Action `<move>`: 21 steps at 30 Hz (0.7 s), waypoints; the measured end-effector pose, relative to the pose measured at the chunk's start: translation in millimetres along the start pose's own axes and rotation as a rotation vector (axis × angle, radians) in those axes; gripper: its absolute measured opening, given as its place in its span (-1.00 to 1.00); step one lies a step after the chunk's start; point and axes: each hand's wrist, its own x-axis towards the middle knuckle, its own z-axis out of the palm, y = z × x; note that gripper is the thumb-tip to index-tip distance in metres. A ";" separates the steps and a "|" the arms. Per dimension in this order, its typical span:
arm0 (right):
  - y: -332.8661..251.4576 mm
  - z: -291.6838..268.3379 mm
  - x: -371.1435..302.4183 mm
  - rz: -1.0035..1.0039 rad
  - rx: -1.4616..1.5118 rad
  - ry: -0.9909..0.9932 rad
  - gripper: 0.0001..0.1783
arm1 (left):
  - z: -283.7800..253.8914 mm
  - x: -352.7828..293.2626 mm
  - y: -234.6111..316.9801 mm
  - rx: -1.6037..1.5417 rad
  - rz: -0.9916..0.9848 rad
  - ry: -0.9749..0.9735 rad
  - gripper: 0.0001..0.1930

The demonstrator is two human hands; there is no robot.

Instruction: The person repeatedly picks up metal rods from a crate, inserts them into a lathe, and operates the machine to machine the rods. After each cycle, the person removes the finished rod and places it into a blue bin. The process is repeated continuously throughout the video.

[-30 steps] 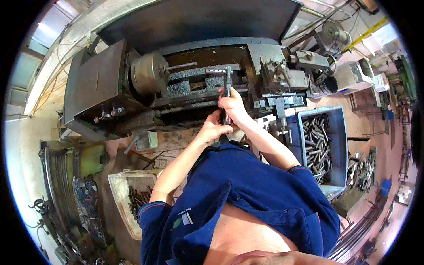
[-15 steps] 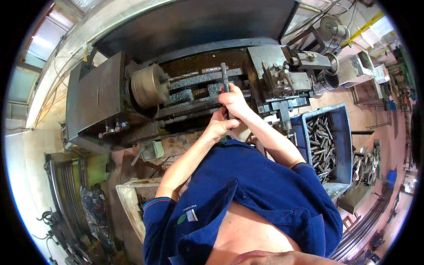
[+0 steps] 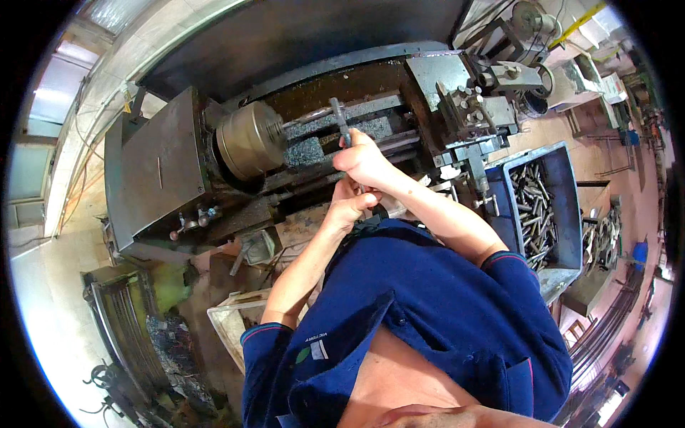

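"Progress, quick?"

"Partway at best, I'd judge. Grey metal tool (image 3: 340,118), caliper-like, is in my right hand (image 3: 364,160), fingers clenched round it, its head pointing away from me over the lathe (image 3: 153,160)."

"Left hand?"

"My left hand (image 3: 347,207) is curled just below the right. Can't tell whether it grips the tool's lower end, another piece or nothing."

"Done, left?"

"Tool's up in hand: done. Not set down yet. In view, its head is apart from the chuck (image 3: 250,139). Blue bin (image 3: 571,207) on my right holds heaped metal pieces (image 3: 531,214); pale bin (image 3: 227,322) is on my left, partly behind my arm. Finished or not, those pieces, can't tell, so no count of what's left."

"Changed since a second ago?"

"Tool's head leans left now, nearer the chuck in view; it was almost straight. Hands still meet before my shirt (image 3: 428,292). View's swung: blue bin sits further right."
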 end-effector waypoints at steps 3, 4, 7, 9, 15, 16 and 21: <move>-2.4 9.7 3.1 0.018 0.039 -0.038 -0.72 | -4.5 -6.2 8.7 -0.009 0.012 0.005 -0.35; -5.9 8.7 0.7 0.025 0.041 -0.041 -0.72 | -7.2 -6.5 8.2 -0.014 0.015 0.007 -0.34; 4.2 -1.6 -2.3 0.052 0.105 -0.010 -0.75 | 6.3 -2.0 2.6 -0.049 0.039 -0.003 -0.36; 10.3 -3.4 -0.7 0.039 0.098 0.051 -0.76 | 8.8 -0.9 3.3 -0.067 0.027 -0.013 -0.32; -1.2 17.4 2.8 -0.016 0.009 -0.011 -0.74 | -11.4 -6.6 6.1 -0.031 0.054 -0.005 -0.32; -0.9 19.0 3.2 -0.035 -0.001 -0.014 -0.74 | -15.3 -6.5 6.5 -0.016 0.032 -0.017 -0.32; 3.1 5.8 -3.0 0.028 0.190 0.011 -0.78 | -3.9 -1.8 -5.3 -0.041 0.034 0.012 -0.29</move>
